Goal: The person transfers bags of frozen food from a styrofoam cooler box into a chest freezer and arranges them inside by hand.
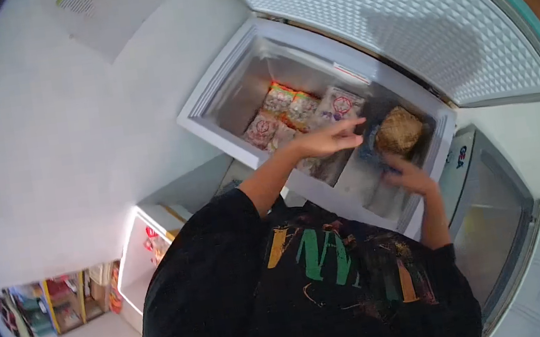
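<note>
My left hand (329, 141) is over the open chest freezer (262, 158), fingers stretched out and apart, nothing held. Below and around it lie white and pink printed packs (341, 104) and several packs with orange-green edges (280, 97). My right hand (411, 175) is inside the freezer's right part, just below a brown, rough-looking block (399, 131) in a clear bluish bag. Motion smears its fingers, so whether they touch the bag cannot be made out.
The raised freezer lid (393, 16) leans back behind the opening. A second grey-topped freezer (493, 207) stands at the right. A lit white cabinet (137, 254) and shelves with goods (66, 301) are at the lower left, with a white wall (88, 138) above.
</note>
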The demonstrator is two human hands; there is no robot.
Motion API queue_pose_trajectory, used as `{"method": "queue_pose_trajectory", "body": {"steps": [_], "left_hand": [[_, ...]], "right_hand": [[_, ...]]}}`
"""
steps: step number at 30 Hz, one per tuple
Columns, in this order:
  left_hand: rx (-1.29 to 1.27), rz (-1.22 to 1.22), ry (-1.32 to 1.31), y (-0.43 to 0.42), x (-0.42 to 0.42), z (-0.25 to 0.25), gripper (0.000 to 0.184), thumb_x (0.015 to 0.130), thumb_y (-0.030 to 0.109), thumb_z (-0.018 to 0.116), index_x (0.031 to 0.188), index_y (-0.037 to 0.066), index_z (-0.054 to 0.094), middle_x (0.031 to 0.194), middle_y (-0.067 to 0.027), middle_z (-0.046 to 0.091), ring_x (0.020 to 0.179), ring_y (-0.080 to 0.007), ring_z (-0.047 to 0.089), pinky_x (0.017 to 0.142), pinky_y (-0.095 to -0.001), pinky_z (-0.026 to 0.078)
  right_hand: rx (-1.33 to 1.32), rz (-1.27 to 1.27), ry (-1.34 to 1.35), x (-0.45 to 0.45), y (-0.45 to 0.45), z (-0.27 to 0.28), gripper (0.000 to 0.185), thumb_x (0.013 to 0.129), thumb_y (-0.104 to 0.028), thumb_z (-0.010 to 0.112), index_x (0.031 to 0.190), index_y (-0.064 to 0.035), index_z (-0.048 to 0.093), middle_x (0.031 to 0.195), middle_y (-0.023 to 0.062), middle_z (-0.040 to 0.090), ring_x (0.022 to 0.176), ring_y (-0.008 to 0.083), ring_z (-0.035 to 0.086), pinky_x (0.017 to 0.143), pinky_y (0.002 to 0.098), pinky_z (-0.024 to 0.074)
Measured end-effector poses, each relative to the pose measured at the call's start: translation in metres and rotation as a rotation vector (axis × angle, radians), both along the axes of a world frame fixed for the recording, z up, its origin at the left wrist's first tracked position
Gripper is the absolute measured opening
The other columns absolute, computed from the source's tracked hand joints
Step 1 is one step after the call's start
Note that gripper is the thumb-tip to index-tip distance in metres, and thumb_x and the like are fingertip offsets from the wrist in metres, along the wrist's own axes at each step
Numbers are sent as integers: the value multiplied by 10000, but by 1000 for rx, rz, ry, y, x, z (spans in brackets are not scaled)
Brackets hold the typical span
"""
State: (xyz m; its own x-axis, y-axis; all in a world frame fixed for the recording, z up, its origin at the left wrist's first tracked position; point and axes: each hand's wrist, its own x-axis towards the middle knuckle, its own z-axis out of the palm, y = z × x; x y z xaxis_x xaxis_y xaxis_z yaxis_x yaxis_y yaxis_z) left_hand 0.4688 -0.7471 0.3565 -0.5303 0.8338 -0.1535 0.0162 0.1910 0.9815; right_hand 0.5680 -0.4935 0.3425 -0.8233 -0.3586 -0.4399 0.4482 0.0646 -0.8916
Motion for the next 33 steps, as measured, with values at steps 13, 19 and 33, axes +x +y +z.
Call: {"method": "queue_pose_trajectory", "body": {"steps": [13, 19, 33], "left_hand": [[-22, 503, 413, -2, 64, -18, 285, 587, -95, 415, 706, 73, 611, 660, -97, 591, 610, -185, 570, 557, -299, 440], [-99, 992, 404, -67, 140, -31, 122, 551, -72, 420, 541, 22, 497, 503, -76, 500, 479, -185, 498, 477, -295, 392], [723, 1535, 215, -262, 345, 121, 86, 662, -47, 457, 641, 34, 443, 568, -49, 456, 535, -129, 454, 495, -242, 379]], "right_hand": [[687, 551, 624, -62, 17, -48, 243, 776, -106, 514, 996, -13, 558, 1062, 134, 559, 906, 227, 571, 774, 356, 437], [32, 230, 608, -112, 11, -24, 147, 739, 87, 395, 703, 2, 509, 754, 130, 582, 622, 133, 545, 543, 236, 436], [-596, 956, -328, -62, -235, 73, 97, 614, 13, 423, 633, -65, 368, 553, 17, 367, 408, 115, 359, 381, 251, 278]]}}
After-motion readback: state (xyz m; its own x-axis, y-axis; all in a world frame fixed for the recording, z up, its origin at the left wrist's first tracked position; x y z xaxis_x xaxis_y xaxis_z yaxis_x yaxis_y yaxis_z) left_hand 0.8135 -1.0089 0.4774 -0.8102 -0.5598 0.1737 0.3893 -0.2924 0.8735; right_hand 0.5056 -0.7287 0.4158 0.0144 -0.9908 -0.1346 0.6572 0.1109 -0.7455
